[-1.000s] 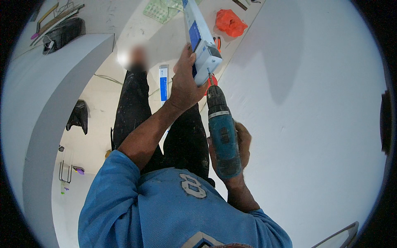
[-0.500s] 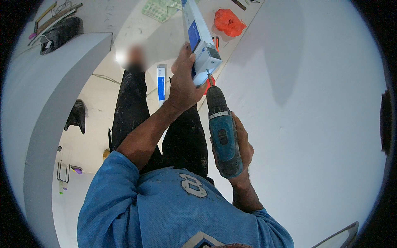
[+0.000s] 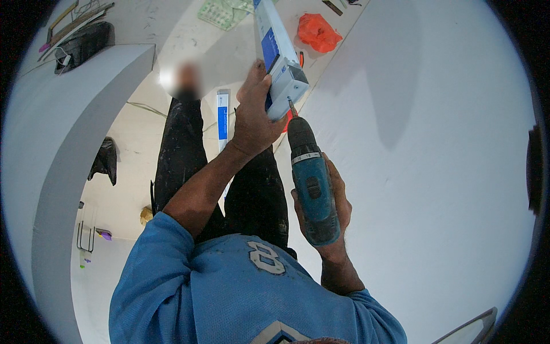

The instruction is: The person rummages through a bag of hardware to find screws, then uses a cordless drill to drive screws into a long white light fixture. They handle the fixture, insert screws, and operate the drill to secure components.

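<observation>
Left hand (image 3: pixel 255 121) grips a long, boxy white-and-blue bar (image 3: pixel 281 50) while right hand (image 3: pixel 339 198) grasps a scuffed teal-and-black drill (image 3: pixel 313 180).

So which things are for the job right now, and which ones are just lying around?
Seem to be for the job:
long white-and-blue bar, held in the left grip
drill, held in the right grip, its bit pointing at the bar's near end

Seem to be just lying around:
orange-red bag
green sheet
black bag
another white-and-blue bar
</observation>
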Demonstrator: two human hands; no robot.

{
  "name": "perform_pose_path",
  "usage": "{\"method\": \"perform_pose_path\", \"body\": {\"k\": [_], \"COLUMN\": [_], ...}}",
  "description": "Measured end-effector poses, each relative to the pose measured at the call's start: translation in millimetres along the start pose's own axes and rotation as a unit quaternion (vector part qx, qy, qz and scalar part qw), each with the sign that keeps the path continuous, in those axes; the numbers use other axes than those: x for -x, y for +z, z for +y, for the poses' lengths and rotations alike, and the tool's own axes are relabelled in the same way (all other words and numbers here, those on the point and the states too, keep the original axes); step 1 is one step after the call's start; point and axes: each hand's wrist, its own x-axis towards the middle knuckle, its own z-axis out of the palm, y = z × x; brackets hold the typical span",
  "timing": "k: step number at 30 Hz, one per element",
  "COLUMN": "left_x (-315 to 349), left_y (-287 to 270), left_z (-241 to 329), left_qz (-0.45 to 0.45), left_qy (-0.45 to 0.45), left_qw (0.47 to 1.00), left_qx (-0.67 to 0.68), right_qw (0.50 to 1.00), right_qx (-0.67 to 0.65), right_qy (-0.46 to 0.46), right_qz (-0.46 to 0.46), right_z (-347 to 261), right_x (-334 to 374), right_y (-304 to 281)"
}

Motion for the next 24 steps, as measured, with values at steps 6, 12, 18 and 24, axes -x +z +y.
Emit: {"method": "perform_pose_path", "body": {"k": [6, 12, 18, 24], "left_x": [-2, -1, -5, -5], "left_y": [-3, -3, -5, -4], "left_z": [2, 3, 5, 5], "left_qz": [-0.021, -0.026, -0.029, -0.016], "left_qy": [-0.006, -0.022, -0.021, -0.017], "left_qw": [0.999, 0.998, 0.998, 0.999], "left_qx": [0.043, 0.052, 0.045, 0.037], "right_qw": [0.998, 0.997, 0.999, 0.996], "right_qx": [-0.032, -0.043, -0.009, 0.009], "right_qy": [0.041, 0.057, 0.044, 0.083], "right_qz": [-0.027, -0.026, -0.025, -0.033], "right_z": [4, 4, 0, -10], "right_x": [8, 7, -1, -7], "right_y": [1, 2, 1, -3]}}
